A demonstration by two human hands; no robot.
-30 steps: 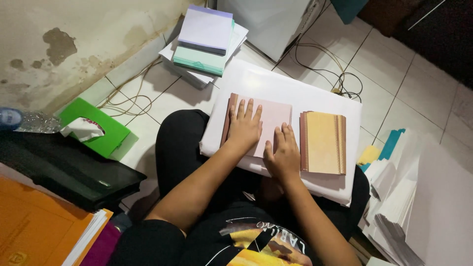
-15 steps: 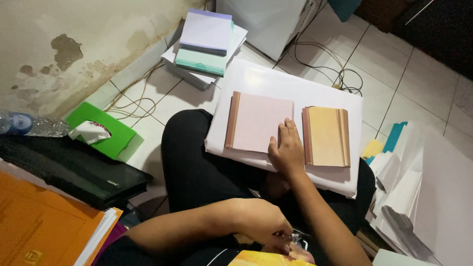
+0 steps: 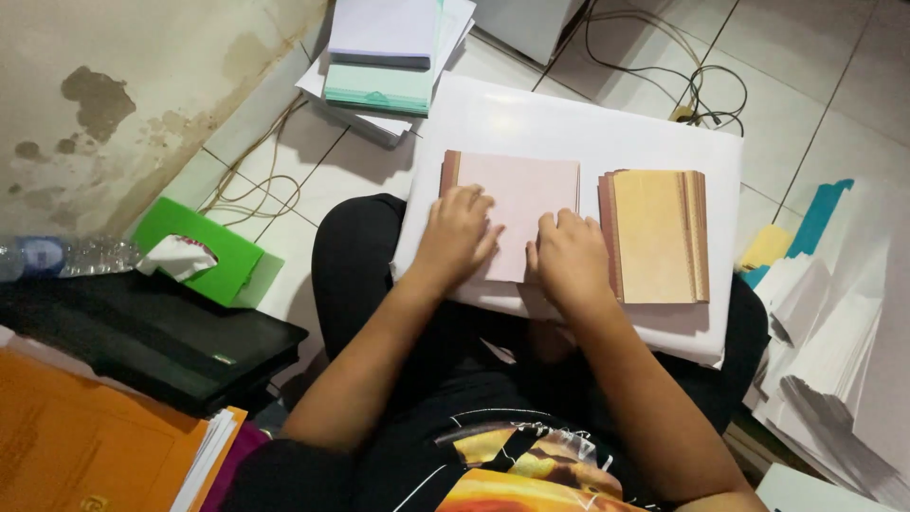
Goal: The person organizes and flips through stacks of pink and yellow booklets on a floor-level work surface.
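A pale pink booklet (image 3: 523,199) with a brown spine lies on a white board (image 3: 588,133) across my lap. My left hand (image 3: 455,237) rests flat on its lower left part, fingers spread. My right hand (image 3: 567,258) presses on its lower right corner, fingers bent. Just right of the pink booklet lies a tan booklet stack (image 3: 656,235) with brown edges, untouched by either hand.
A green tissue box (image 3: 194,251) and a plastic bottle (image 3: 57,256) sit at left beside a black case (image 3: 142,346). Orange folders (image 3: 85,446) lie lower left. Paper stacks (image 3: 389,57) lie ahead, cables (image 3: 682,85) on the tiles, loose white sheets (image 3: 834,341) at right.
My left hand came back up from near my body onto the pink booklet. My right hand stayed at the booklet's lower right corner. The camera view moved closer.
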